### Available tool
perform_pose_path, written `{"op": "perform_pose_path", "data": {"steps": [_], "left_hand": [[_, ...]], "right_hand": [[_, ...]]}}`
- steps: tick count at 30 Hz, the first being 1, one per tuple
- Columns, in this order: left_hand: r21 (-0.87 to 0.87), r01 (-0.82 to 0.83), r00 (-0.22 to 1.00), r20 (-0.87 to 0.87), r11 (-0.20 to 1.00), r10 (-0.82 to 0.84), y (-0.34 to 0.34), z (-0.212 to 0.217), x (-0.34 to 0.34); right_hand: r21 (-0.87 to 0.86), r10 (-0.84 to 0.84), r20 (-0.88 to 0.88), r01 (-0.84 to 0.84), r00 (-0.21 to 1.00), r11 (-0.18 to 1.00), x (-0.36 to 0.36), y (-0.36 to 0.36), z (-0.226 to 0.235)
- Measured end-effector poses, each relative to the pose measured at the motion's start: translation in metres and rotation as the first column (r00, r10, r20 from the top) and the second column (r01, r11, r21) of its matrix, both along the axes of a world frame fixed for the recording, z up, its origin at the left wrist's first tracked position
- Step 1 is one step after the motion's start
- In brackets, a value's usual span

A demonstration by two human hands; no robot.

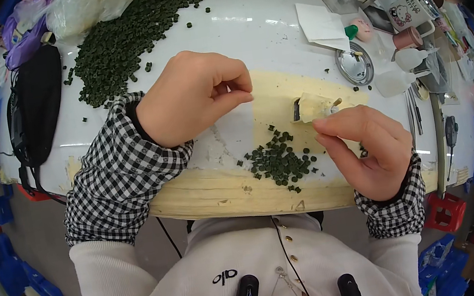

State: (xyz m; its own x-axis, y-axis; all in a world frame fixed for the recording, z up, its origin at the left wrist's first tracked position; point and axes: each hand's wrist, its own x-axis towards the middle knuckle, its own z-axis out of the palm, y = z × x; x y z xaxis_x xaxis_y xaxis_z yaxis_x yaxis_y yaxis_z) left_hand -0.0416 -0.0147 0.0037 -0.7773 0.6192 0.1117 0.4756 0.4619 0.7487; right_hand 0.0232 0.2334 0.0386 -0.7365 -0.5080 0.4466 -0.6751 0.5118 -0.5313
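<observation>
Nearest: worn wooden table edge. Just beyond it, a loose small heap of dark green moulded pieces lies on the white tabletop, between the two forearms.

Right hand: to the right of this heap, thumb and index tips drawn close together; cannot tell whether anything sits between them. Other fingers curled.

Just past those fingertips, a small tape-wrapped block, pale yellow, dark at its left end, rests on a yellowish covering. Contact with the hand cannot be made out.

Left hand: raised left of the block, well apart from it, thumb and index brought together in a pinch. Any piece in it is too small or hidden to tell.

Farther: large pile of dark green pieces at upper left, round metal dish at upper right.

Judgement: step in hand looks like fine fingertip work on single pieces around the block. Next move likely calls for a light, exact pinch, with the block kept steady and the small heap undisturbed.
</observation>
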Motion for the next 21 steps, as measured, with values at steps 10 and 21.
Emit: {"op": "perform_pose_path", "data": {"steps": [10,21], "left_hand": [[0.608,-0.150,0.853,0.478,0.780,-0.208,0.023,-0.001,0.027],[0.681,-0.189,0.825,0.500,0.707,-0.262,0.028,-0.007,0.035]], "right_hand": [[-0.084,-0.034,0.039,0.037,0.999,0.996,0.002,-0.005,-0.010],[-0.154,-0.051,0.024,0.054,0.998,0.987,0.002,-0.006,-0.015]]}}
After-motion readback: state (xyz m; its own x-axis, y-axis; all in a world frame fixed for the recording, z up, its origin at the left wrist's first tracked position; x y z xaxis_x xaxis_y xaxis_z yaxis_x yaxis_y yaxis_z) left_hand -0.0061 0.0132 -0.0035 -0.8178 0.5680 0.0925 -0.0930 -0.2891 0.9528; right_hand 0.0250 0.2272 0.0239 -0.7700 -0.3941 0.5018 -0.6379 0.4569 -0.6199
